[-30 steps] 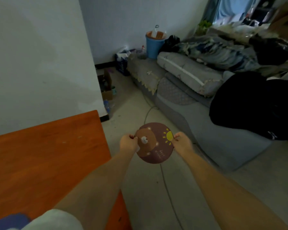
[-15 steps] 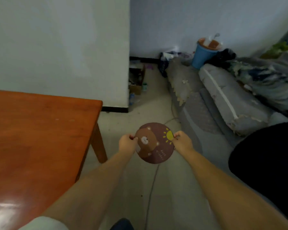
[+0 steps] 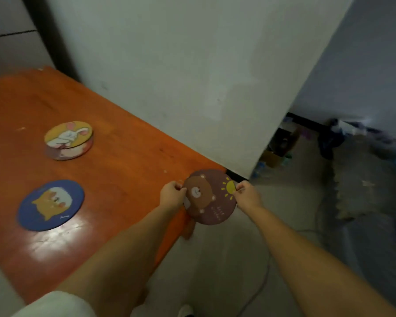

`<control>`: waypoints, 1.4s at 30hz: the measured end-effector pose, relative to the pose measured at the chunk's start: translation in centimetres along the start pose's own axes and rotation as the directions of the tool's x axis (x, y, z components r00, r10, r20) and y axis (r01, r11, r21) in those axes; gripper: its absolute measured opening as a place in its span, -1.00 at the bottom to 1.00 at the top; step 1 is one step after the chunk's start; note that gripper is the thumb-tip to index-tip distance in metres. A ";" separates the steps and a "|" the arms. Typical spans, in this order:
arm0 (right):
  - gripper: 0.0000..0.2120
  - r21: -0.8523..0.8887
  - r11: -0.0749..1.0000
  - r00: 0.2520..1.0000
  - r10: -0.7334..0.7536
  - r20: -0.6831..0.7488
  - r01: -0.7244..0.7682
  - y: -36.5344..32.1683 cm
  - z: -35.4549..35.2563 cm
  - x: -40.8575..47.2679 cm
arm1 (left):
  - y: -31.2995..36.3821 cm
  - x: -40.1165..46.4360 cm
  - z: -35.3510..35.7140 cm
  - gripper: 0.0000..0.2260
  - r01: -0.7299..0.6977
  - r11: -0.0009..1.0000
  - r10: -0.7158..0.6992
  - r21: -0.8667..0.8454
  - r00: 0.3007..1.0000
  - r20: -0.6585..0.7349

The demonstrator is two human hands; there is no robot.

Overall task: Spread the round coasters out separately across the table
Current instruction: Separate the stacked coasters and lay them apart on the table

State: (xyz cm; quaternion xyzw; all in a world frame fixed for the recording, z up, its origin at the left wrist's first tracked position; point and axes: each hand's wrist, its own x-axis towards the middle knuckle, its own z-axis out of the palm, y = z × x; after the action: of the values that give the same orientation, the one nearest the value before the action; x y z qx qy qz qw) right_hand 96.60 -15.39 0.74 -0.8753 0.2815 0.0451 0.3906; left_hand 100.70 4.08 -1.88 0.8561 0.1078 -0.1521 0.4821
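— What is held at the right end of the surface (image 3: 128, 156)?
— A round brown coaster (image 3: 209, 197), printed with a bear and a yellow sun, tilted face-up in the air beyond the surface's right edge, pinched at opposite rims by the left grip (image 3: 172, 196) and the right grip (image 3: 247, 193).

— And lying on the surface?
— A blue coaster (image 3: 51, 205) with an orange cat lies flat toward the near edge. Farther back, nearer the wall-side edge, a stack of coasters (image 3: 68, 140) stands with a white rabbit on yellow on top. The two are well apart.
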 end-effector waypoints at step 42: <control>-0.70 -0.226 0.846 0.820 -0.346 0.456 0.483 -11.7 6.6 19.7 | 2.0 12.5 -4.4 -0.59 0.231 0.969 -0.180 0.086 0.901 -0.394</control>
State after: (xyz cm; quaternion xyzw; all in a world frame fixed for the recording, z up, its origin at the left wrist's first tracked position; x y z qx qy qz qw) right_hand 120.21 -13.42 -1.97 -0.9406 -0.0159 0.1814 0.2866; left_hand 113.72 7.36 -2.71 0.8828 0.2795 -0.0388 0.3757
